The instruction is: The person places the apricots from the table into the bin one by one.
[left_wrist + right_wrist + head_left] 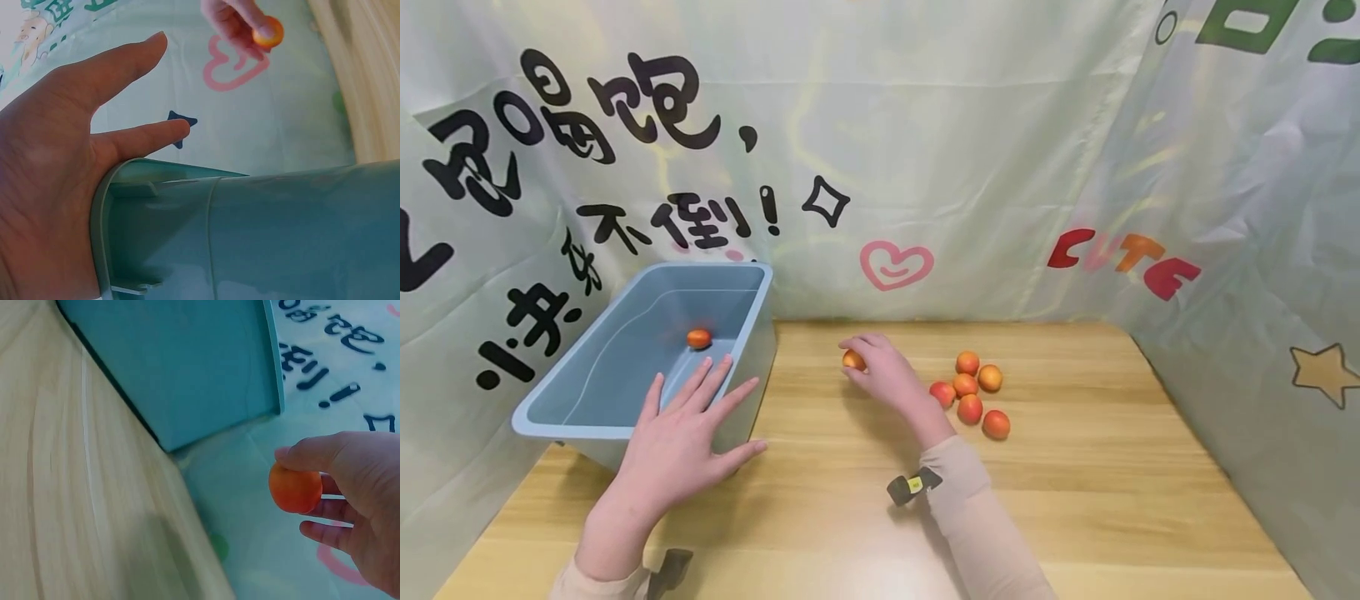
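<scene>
My right hand hovers over the wooden table, pinching a small orange apricot between thumb and fingers; the apricot shows clearly in the right wrist view and the same apricot at the top of the left wrist view. My left hand lies with straight fingers on the near right corner of a blue plastic bin, palm against the bin's rim. One apricot lies inside the bin. Several more apricots lie on the table to the right of my right hand.
A wooden table is enclosed by a pale printed curtain at the back and both sides. The bin stands at the table's left rear, tilted towards me.
</scene>
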